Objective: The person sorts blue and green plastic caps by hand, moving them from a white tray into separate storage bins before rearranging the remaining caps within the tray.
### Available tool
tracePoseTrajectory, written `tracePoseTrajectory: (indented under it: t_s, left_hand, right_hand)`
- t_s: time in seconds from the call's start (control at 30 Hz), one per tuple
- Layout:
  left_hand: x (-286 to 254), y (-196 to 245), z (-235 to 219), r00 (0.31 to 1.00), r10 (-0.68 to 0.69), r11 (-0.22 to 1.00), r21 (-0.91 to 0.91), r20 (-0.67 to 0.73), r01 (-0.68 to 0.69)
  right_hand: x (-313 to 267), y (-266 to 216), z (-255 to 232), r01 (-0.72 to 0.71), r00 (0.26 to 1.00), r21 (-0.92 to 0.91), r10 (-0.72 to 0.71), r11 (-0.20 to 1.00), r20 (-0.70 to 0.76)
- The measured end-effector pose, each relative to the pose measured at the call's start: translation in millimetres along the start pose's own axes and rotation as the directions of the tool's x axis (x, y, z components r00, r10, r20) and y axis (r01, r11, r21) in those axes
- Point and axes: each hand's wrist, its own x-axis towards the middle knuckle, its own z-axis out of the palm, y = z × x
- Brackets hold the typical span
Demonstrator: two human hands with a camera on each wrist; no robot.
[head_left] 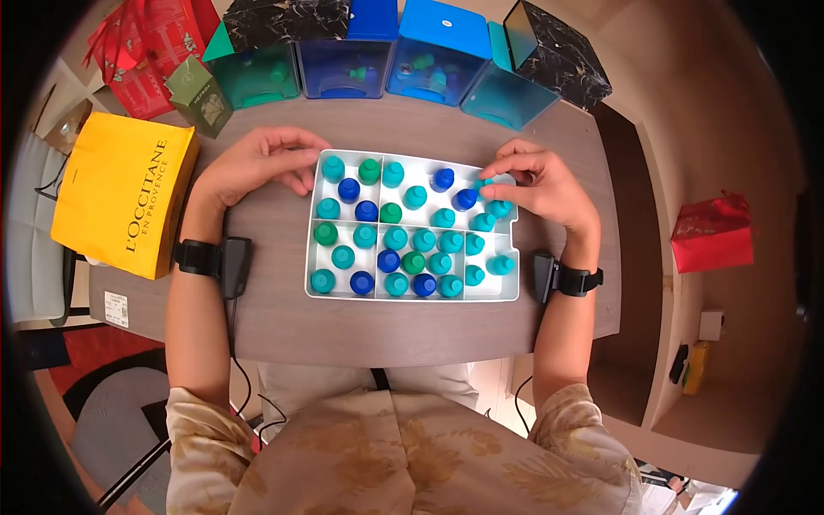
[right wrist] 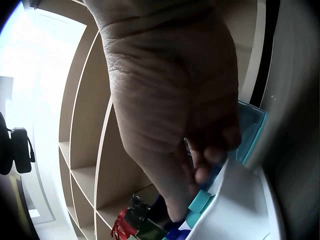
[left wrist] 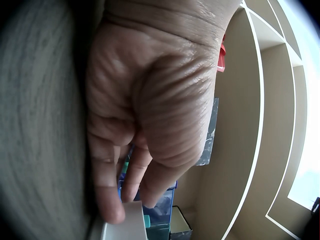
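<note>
A white divided tray (head_left: pixel 345 219) lies on the table, holding several small bottles with teal, blue and green caps. My left hand (head_left: pixel 262 163) is at its back left corner, the thumb by the rim and a finger against the outer wall in the left wrist view; its fingers hold the tray edge. At the back right corner, my right hand (head_left: pixel 542 184) has its fingers curled by the rim. Its thumb reaches inside, close beside a teal-capped bottle (right wrist: pixel 199 202) and a blue-capped bottle (head_left: pixel 464 199). That teal-capped bottle is partly hidden between the right fingertips in the head view.
Behind the tray stand several clear-fronted bins, including a dark blue bin (head_left: pixel 343 73) and a light blue bin (head_left: pixel 438 60), with bottles inside. A yellow bag (head_left: pixel 120 197) and a green box (head_left: pixel 199 96) are at the left. A red bag (head_left: pixel 712 233) sits far right.
</note>
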Motion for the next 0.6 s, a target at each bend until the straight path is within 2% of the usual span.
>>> tracePoseTrajectory:
  t_s: [0.1,0.2,0.23,0.33,0.43,0.6]
  left_hand:
    - [0.8,-1.7,0.2,1.0,-0.003,1.0,-0.001,-0.013,0.003]
    - [1.1,-1.6,0.7,1.0,-0.003,1.0,0.011,-0.021,0.003]
    - [0.8,-1.0,0.4,1.0,-0.003,1.0,0.018,-0.022,0.003]
    - [1.3,-0.2,1.5,1.0,-0.006,1.0,0.015,-0.025,0.007]
    - [0.8,1.1,2.2,1.0,-0.014,1.0,0.016,-0.025,0.014]
    - [1.2,1.1,3.4,0.999,-0.017,1.0,0.015,-0.029,0.017]
  right_hand:
    - [2.6,6.1,-5.6,0.092,0.992,0.032,-0.089,0.995,-0.092]
    - [8.1,16.7,-3.2,0.091,0.95,0.386,0.036,0.918,-0.31]
    - [9.3,21.6,-5.5,0.059,0.927,0.346,0.077,0.936,-0.367]
    - [16.3,41.6,-5.0,0.096,0.908,0.451,0.108,0.887,-0.405]
    - [18.4,53.0,-6.6,-0.008,0.897,0.392,0.18,0.92,-0.403]
    - [15.1,68.1,-11.7,-0.095,0.911,0.285,0.199,0.954,-0.363]
